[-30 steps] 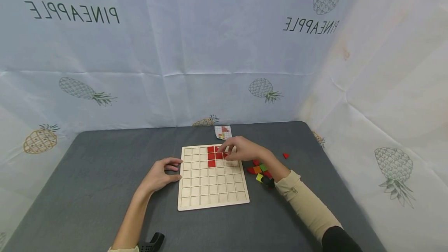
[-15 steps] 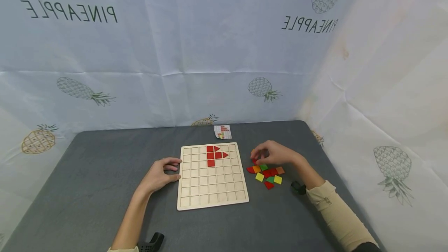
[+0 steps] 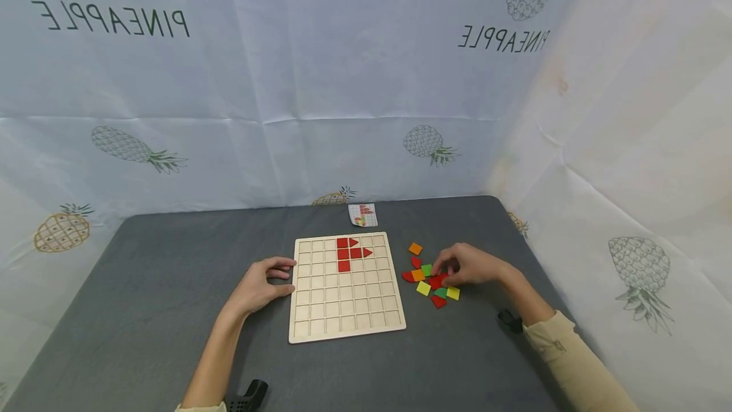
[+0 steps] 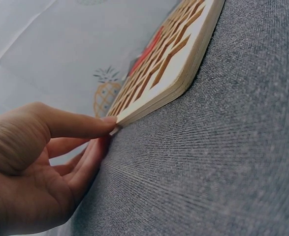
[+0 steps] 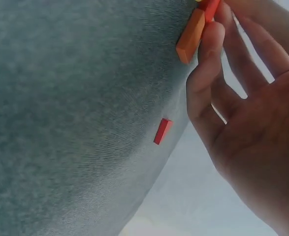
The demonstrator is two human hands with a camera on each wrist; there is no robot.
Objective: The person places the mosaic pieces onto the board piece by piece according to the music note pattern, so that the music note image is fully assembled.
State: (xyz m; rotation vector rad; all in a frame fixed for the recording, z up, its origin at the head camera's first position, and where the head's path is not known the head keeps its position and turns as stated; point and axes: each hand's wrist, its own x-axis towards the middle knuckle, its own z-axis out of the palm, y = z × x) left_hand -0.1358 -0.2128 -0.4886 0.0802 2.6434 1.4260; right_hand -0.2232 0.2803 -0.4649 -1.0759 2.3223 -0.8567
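In the head view a pale wooden grid board (image 3: 347, 304) carries red squares (image 3: 343, 254) and two red triangles (image 3: 367, 252) near its top. My left hand (image 3: 258, 286) touches the board's left edge with relaxed fingers and thumb; the left wrist view shows a fingertip of the hand (image 4: 50, 162) against the board's rim (image 4: 183, 81). My right hand (image 3: 471, 264) is over the loose pieces right of the board. In the right wrist view thumb and finger of that hand (image 5: 252, 93) pinch a red piece (image 5: 211, 11), with an orange piece (image 5: 190, 37) beside it.
Loose yellow (image 3: 423, 288), green (image 3: 426, 269), orange (image 3: 415, 248) and red (image 3: 438, 302) pieces lie right of the board. A patterned card (image 3: 363, 215) is behind the board. One red piece (image 5: 163, 131) lies apart in the right wrist view.
My right hand has left the board, passed over the pieces' far end, and moved right and nearer among them. The left hand stays at the board's edge.
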